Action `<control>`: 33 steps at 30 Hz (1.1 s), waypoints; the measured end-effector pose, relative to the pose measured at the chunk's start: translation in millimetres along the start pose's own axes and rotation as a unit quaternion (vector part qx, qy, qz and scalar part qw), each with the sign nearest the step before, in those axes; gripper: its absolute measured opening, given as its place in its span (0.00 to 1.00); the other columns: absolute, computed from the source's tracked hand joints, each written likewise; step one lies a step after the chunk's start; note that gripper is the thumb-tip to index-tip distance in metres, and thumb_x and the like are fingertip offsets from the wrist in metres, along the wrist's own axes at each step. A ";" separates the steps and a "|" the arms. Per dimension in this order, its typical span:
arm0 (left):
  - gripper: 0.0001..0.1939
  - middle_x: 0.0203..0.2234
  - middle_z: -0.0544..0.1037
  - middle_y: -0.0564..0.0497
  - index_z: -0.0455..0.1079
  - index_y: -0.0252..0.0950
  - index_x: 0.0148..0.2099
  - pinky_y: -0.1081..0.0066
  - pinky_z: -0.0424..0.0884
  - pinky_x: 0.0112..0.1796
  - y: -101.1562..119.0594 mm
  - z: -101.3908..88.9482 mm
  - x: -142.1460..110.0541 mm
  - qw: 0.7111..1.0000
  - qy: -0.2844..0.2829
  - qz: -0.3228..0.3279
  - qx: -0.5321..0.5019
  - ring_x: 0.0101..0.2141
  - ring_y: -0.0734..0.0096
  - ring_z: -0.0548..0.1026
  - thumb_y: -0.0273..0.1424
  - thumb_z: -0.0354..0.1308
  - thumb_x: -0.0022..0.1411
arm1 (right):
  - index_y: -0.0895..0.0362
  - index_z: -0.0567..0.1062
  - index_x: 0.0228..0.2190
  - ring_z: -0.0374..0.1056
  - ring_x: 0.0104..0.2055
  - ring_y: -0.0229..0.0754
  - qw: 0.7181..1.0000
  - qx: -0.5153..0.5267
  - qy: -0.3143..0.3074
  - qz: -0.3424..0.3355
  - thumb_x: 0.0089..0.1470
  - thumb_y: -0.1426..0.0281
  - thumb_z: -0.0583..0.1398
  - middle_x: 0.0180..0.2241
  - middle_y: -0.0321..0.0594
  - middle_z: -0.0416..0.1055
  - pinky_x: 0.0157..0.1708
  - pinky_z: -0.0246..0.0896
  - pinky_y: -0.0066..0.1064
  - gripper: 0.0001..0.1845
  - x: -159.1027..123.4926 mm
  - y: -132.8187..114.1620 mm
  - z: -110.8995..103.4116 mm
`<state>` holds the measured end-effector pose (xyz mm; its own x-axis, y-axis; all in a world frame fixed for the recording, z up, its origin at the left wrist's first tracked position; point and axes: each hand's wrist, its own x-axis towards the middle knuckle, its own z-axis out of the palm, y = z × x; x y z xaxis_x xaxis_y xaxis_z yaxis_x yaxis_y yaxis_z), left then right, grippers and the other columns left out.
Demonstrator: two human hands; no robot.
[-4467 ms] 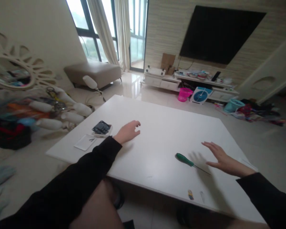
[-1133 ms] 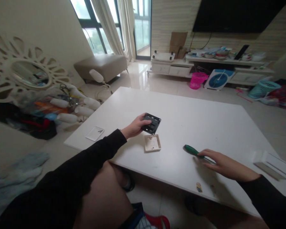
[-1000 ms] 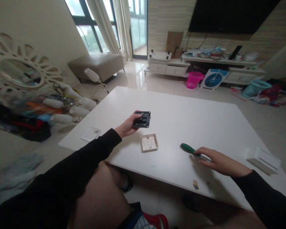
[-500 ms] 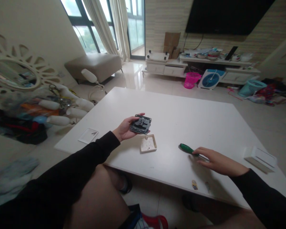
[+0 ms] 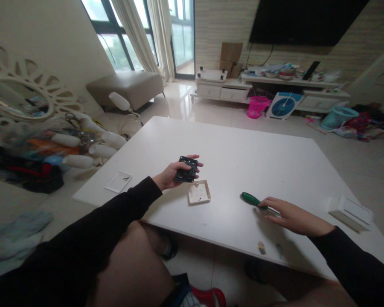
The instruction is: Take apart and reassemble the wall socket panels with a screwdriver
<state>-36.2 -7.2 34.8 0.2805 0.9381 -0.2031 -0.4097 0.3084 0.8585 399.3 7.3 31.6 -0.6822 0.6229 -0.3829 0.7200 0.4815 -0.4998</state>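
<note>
In my left hand [image 5: 169, 175] is a dark, square wall switch module [image 5: 186, 174], held above the table with the thumb across its face and the fingers beneath. Just below it, a shallow cream switch back box [image 5: 199, 195] lies open side up on the white table [image 5: 237, 157]. My right hand [image 5: 289, 216] grips a screwdriver [image 5: 251, 199] by its shaft, the green handle pointing away to the left. Farther left lies a white square cover plate [image 5: 117, 183] with what look like two screws on it.
A white box-shaped item [image 5: 350, 213] stands by the table's right edge. Near the front edge is a small cartoon sticker [image 5: 261, 248]. White lamp shades [image 5: 80, 161] crowd the table's left side. Beyond are an ottoman [image 5: 126, 87], a pink basket [image 5: 257, 107] and a blue fan [image 5: 283, 105].
My left hand has turned the switch module, and its thumb has slid farther across the face. My right hand and the screwdriver have stayed in place.
</note>
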 end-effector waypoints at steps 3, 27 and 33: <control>0.40 0.54 0.75 0.40 0.62 0.35 0.64 0.56 0.70 0.53 -1.6 -5.2 1.7 0.970 -0.029 0.085 0.225 0.48 0.58 0.76 0.30 0.65 0.49 | 0.55 0.76 0.51 0.72 0.54 0.57 1.000 0.000 -0.002 0.000 0.62 0.55 0.57 0.52 0.53 0.75 0.57 0.65 0.49 0.23 -0.2 0.8 0.2; 0.45 0.56 0.73 0.43 0.56 0.46 0.72 0.62 0.64 0.46 -8.2 -3.9 -5.9 0.609 -0.209 0.126 0.755 0.52 0.51 0.70 0.23 0.61 0.53 | 0.54 0.77 0.49 0.72 0.52 0.56 1.000 0.003 0.005 0.002 0.60 0.57 0.58 0.50 0.51 0.75 0.56 0.66 0.49 0.20 -0.2 -1.4 -0.2; 0.40 0.54 0.72 0.40 0.60 0.40 0.68 0.60 0.65 0.45 -18.7 -4.2 -1.8 0.608 -0.200 0.124 0.758 0.51 0.49 0.71 0.28 0.64 0.53 | 0.53 0.77 0.49 0.73 0.52 0.56 1.000 -0.003 0.001 0.000 0.61 0.56 0.57 0.50 0.51 0.75 0.55 0.67 0.48 0.20 -0.2 -1.7 -0.1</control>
<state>-32.7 -14.0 17.1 0.6866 0.7189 -0.1084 0.7033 -0.6191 0.3493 398.2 6.4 32.6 -0.6814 0.6244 -0.3820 0.7213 0.4840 -0.4954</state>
